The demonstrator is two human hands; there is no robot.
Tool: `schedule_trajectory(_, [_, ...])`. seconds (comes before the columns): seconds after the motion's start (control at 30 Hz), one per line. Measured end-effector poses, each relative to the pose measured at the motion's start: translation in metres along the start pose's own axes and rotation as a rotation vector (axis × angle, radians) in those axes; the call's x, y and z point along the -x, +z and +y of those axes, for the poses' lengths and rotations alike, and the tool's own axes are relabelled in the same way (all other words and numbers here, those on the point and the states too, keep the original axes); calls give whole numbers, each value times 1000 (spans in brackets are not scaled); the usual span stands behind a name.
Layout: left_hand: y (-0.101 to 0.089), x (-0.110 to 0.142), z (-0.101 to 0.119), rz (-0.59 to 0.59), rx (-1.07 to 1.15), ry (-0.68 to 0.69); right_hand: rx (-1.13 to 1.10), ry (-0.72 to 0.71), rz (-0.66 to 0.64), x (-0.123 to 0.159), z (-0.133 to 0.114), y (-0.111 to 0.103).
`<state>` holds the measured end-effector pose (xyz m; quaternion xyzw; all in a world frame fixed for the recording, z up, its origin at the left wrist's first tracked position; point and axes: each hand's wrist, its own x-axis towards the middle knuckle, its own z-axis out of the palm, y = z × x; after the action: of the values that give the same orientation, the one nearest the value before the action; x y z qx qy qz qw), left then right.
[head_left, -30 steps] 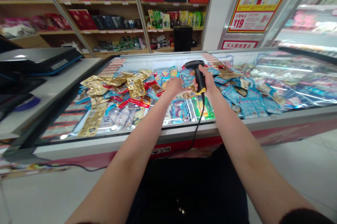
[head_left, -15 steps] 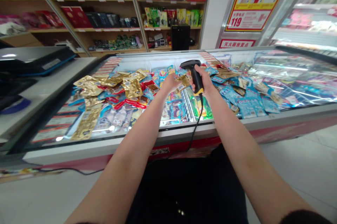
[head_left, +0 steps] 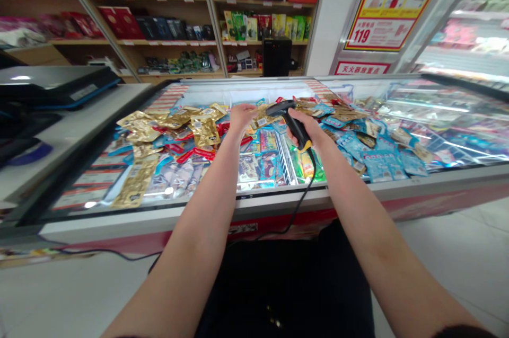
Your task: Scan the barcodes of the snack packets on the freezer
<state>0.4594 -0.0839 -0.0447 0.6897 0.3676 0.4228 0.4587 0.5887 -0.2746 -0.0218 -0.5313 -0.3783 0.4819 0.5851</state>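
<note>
Shop floor, wooden shelves (head_left: 159, 20) on the far side. Chest freezer (head_left: 222, 216) ahead, heaped with snack packets (head_left: 204, 131). Both arms extend over it. Right hand (head_left: 302, 134) closes around a corded barcode scanner (head_left: 290, 121), head pointing left. Left hand (head_left: 242, 118) is bunched just beside it, above the packets; any grip cannot be determined.

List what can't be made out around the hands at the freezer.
Head view:
Whether the left hand holds a packet: its curled fingers hide that.
The barcode scanner's grip: covered by the right hand.
Print on the blue packets: too small, under glare on the glass.
</note>
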Motion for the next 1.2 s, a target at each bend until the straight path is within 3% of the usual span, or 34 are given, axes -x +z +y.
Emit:
schedule_trajectory(0.33, [0,-9,-8,87,8,53,27,5,-69,-1,2,-1])
schedule_trajectory(0.7, [-2,-3,-2,90,-28,62,42,2,-80,-1,2,-1])
schedule_trajectory(1.2, [-2,-12,-12,119,-51,62,50,-11,-112,2,0,2])
